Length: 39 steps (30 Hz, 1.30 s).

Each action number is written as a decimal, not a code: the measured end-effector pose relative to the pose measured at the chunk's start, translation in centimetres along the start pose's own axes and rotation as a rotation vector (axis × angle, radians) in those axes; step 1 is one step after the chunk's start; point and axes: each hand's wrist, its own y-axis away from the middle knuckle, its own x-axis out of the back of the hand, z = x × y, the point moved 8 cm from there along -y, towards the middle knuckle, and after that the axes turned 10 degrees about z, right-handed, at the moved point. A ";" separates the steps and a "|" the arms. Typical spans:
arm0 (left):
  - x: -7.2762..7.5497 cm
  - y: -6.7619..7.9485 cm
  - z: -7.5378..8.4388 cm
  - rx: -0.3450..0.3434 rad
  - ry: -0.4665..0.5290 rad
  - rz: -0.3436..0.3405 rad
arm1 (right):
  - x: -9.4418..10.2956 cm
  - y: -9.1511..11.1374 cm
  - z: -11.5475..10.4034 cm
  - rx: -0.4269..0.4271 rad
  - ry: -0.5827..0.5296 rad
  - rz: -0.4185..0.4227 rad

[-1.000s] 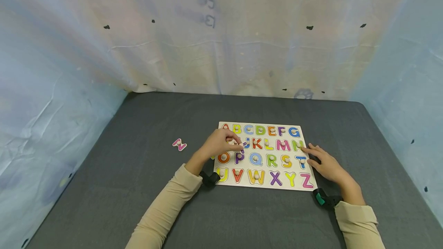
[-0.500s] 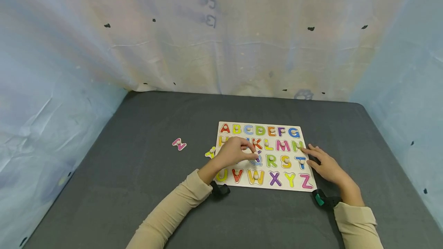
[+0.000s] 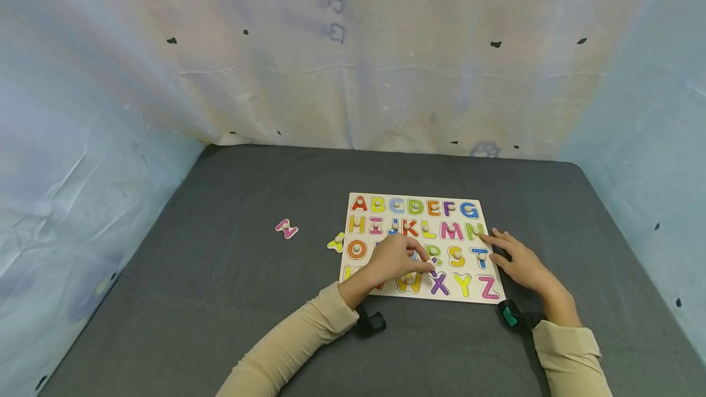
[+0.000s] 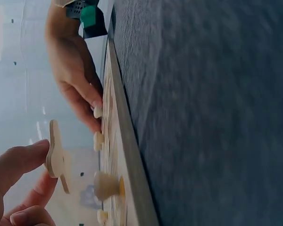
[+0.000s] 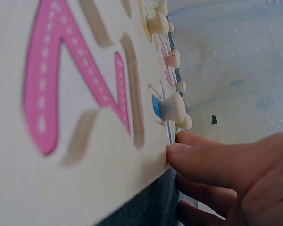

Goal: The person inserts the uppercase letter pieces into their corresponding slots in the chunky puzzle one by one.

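My left hand pinches a purple wooden letter X piece between thumb and fingers. It is held over the lower part of a white wooden alphabet puzzle board, just above the purple X slot. The left wrist view shows the piece tilted and apart from the board. At the board's right edge rests my right hand, fingers extended, with fingertips near the N and T pieces. Knobbed letters fill most rows; the Y slot and the pink Z slot show bare, printed recesses.
Left of the board lie a pink Z piece and a yellow-green Y piece, the latter close to the board's edge. Dark grey cloth covers the table. Pale hanging sheets enclose the back and sides.
My left hand has carried the X piece rightward and toward me, from over the second row to above the bottom row. This uncovered the Y piece. My right hand has stayed in place.
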 end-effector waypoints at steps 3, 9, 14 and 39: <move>-0.6 0.1 0.2 0.016 -0.003 -0.021 | 0.1 0.0 0.0 0.003 0.000 0.001; -1.3 0.2 0.5 0.031 -0.062 -0.044 | 0.1 0.0 -0.1 0.007 -0.005 -0.001; -1.9 0.3 0.6 0.047 -0.089 -0.064 | 0.1 0.0 -0.1 0.005 -0.007 -0.006; -3.9 -0.2 0.9 0.044 -0.207 -0.129 | 0.0 0.0 0.0 0.001 -0.008 -0.012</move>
